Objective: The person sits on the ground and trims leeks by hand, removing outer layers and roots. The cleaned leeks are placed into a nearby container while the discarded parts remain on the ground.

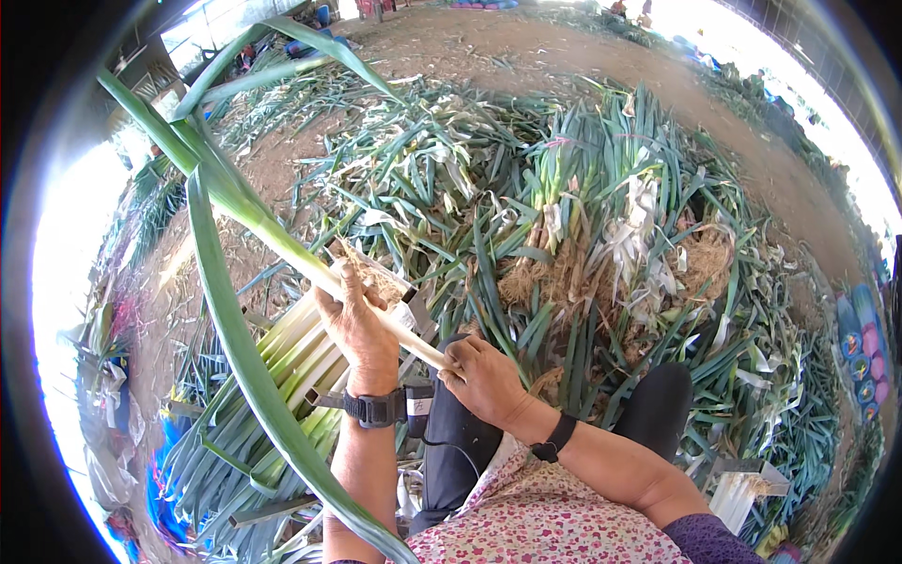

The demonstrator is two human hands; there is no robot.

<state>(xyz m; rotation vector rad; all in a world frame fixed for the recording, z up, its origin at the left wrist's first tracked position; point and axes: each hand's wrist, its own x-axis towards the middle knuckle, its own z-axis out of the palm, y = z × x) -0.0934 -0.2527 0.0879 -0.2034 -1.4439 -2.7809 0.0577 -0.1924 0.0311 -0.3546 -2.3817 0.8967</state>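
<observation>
A long green onion [301, 260] slants across me, its leaves spreading to the upper left and one long leaf bending down past my left forearm. My left hand [355, 324] is closed around the white shank. Lower on the same stalk, my right hand [484, 378] pinches the white root end, which its fingers partly hide. Beneath my left wrist, a bundle of white-stemmed green onions [299, 352] lies in a metal rack [324, 399], with roots at the upper end and green tops toward the lower left.
A wide heap of leaves and trimmings [423, 160] covers the ground ahead. Tied green onions with brown roots [597, 179] lie on it. Another metal holder [752, 484] stands at my lower right. Packed blue and pink bundles [860, 352] lie at far right, beside a dirt floor [752, 164].
</observation>
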